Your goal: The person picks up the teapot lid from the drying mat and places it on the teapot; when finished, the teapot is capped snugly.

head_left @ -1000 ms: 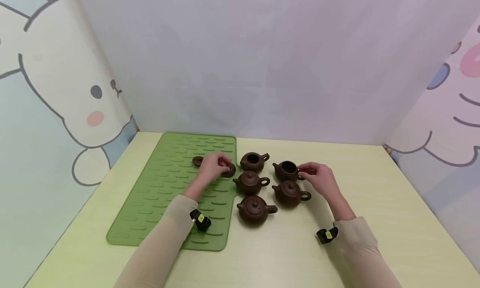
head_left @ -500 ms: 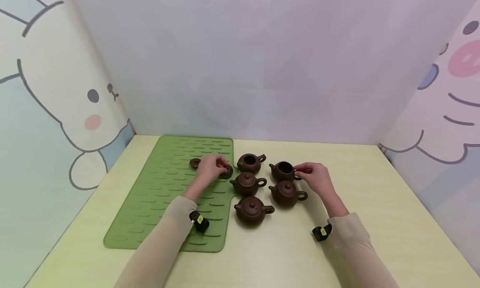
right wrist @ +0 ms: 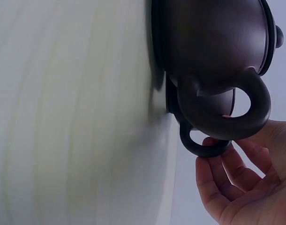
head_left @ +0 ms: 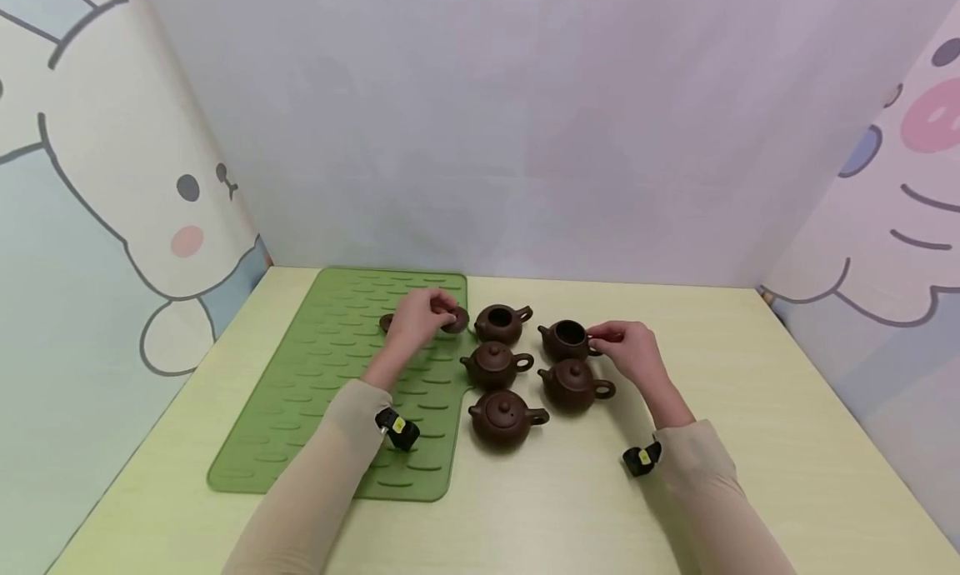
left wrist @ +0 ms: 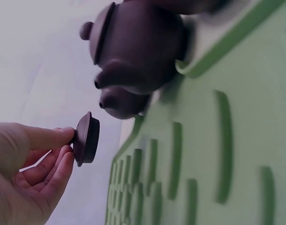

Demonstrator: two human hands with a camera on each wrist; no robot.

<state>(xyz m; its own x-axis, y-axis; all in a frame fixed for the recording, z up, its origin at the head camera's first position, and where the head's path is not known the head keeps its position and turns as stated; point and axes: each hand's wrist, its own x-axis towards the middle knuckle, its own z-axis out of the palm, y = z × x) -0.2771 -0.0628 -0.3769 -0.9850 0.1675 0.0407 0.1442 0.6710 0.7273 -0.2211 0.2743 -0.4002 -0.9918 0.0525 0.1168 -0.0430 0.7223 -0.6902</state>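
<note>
Between thumb and fingers, my left hand [head_left: 422,315] pinches a dark brown teapot lid [left wrist: 86,139] by its knob. The lid hangs above the green mat [head_left: 322,408], apart from it, tilted in the head view. My right hand [head_left: 628,348] holds the handle [right wrist: 204,149] of a lidless brown teapot [head_left: 567,340] that stands on the table. A second lidless teapot [head_left: 498,323] stands to its left, near the mat's edge. Partly behind my left hand, another lid [head_left: 386,322] lies on the mat.
Three lidded teapots stand nearer me: one in the middle [head_left: 492,366], one at the front [head_left: 502,418] and one at the right [head_left: 572,385], just in front of the held teapot. A pale wall [head_left: 495,142] rises behind the table [head_left: 600,508].
My left hand has lifted the lid off the mat and moved slightly away from me. The right hand stays at the teapot's handle.
</note>
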